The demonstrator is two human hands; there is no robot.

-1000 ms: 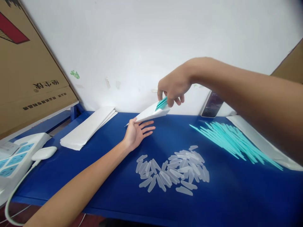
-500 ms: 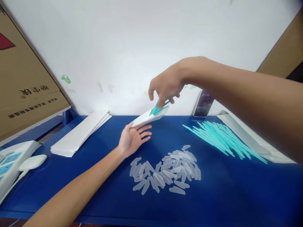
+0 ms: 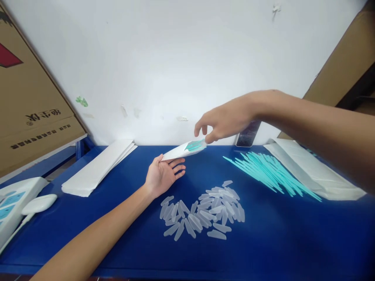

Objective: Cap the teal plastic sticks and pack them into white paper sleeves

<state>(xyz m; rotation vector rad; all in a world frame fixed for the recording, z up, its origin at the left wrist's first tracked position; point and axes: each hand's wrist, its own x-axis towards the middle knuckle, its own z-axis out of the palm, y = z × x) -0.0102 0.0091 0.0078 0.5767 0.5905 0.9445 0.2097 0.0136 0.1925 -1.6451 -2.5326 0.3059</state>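
My left hand [image 3: 162,175] holds the lower end of a white paper sleeve [image 3: 174,151] between thumb and palm side, its other fingers spread beneath it. Several teal sticks [image 3: 195,146] lie inside the sleeve and show near its far end. My right hand [image 3: 227,121] hovers at that end, thumb and fingers apart, with the thumb tip close to the sleeve's mouth; whether it touches cannot be made out. Below my hands lies a pile of small translucent blade-shaped pieces [image 3: 216,205]. A heap of loose teal sticks [image 3: 269,171] rests to the right.
A stack of white paper sleeves [image 3: 98,168] lies at left on the blue table [image 3: 263,246]. Beyond it stand a cardboard box [image 3: 38,89] and a power strip [image 3: 20,195] with a white plug. A phone [image 3: 248,134] leans on the wall. White packaging [image 3: 319,168] lies at right.
My right hand has let go of the teal sticks and moved slightly right and down. The sticks now sit deeper in the sleeve. My left hand stays nearly still.
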